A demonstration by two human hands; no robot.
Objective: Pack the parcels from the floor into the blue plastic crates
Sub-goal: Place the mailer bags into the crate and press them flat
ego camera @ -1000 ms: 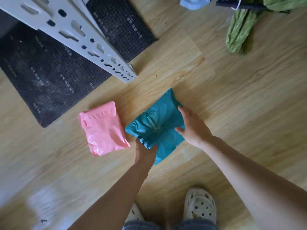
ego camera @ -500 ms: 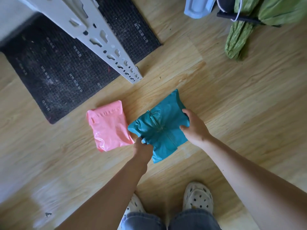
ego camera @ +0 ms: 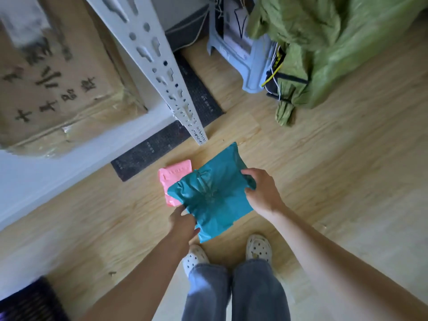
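Teal plastic parcel (ego camera: 215,193), soft and crumpled, held up over a pale wooden floor (ego camera: 324,170), seen from above. Gripped at its near left corner by the left hand (ego camera: 183,223), closed on the edge; pinched along its right edge by the right hand (ego camera: 261,193), thumb on top. Partly hidden behind its left side, a pink parcel (ego camera: 173,178) lying flat on the floor, just beside a black mat (ego camera: 162,144). Rising from the mat's edge, a white slotted shelving upright (ego camera: 162,72); left of that, a taped cardboard box (ego camera: 58,77) with dark printed characters. Further back on the right, a pale blue plastic crate (ego camera: 243,63), only partly in view, touching a heap of green sacking (ego camera: 335,47). Below the parcel, white clogs (ego camera: 258,250) and blue jeans (ego camera: 231,293).
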